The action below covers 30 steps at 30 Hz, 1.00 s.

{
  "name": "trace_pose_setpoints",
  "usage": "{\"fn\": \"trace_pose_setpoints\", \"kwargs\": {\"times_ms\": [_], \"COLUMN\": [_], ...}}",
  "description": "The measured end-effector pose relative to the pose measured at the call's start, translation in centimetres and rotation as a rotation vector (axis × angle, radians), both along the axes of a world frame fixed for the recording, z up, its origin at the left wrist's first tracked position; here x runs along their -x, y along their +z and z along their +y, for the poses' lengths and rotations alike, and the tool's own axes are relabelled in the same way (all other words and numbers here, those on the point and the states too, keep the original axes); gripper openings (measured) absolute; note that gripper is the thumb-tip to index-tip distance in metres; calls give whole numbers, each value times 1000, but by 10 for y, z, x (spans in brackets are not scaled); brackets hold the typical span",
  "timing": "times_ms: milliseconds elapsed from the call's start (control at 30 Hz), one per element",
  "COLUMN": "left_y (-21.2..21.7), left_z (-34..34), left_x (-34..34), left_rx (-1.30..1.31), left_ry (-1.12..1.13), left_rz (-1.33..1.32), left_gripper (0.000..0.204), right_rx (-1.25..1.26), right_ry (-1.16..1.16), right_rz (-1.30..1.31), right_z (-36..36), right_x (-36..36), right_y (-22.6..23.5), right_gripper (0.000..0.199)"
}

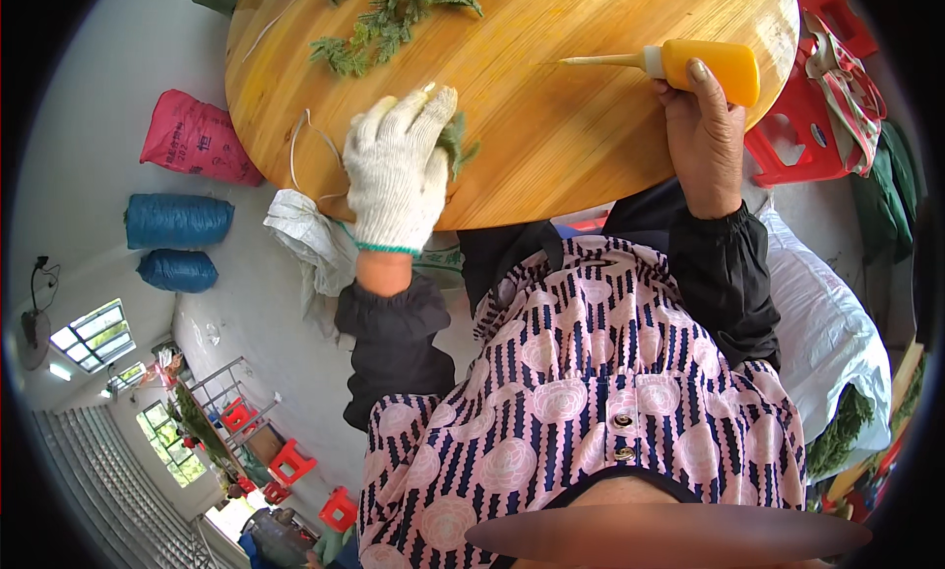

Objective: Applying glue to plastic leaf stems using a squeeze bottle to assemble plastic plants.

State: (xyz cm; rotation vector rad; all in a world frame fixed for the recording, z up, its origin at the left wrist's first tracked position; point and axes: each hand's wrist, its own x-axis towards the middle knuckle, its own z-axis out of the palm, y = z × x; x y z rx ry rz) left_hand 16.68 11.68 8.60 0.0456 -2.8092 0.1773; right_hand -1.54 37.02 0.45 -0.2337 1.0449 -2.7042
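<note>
Gloved left hand point(397, 165) mostly hides green sprig point(457, 144)

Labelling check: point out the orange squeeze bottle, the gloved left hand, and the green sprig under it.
orange squeeze bottle point(724, 67), head view, on its orange body.
left hand point(396, 170), head view, on the back of the white glove.
green sprig point(459, 144), head view, on the leaves showing beside the glove.

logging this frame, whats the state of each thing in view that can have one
left hand: in a white knit glove, pressing a green sprig to the round wooden table
right hand: bare, gripping the orange squeeze bottle
orange squeeze bottle: lying sideways, nozzle pointing left above the table
green sprigs: loose in a pile at the table's far side
</note>
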Motion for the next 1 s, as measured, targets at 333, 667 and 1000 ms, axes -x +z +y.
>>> {"fn": "trace_pose_setpoints", "kwargs": {"times_ms": [333,667,1000], "left_y": [-40,-37,-53], "left_z": [49,44,49], "left_x": [21,15,15], "left_rx": [-54,-726,-506], "left_ry": [534,617,402], "left_rz": [165,295,425], "left_gripper": [49,64,84], "right_rx": [-11,-60,-357], "right_ry": [-34,-13,169], "right_rz": [2,85,461], "right_z": [0,-2,-31], "right_x": [2,-12,-42], "right_y": [0,21,57], "right_gripper": [33,35,45]}}
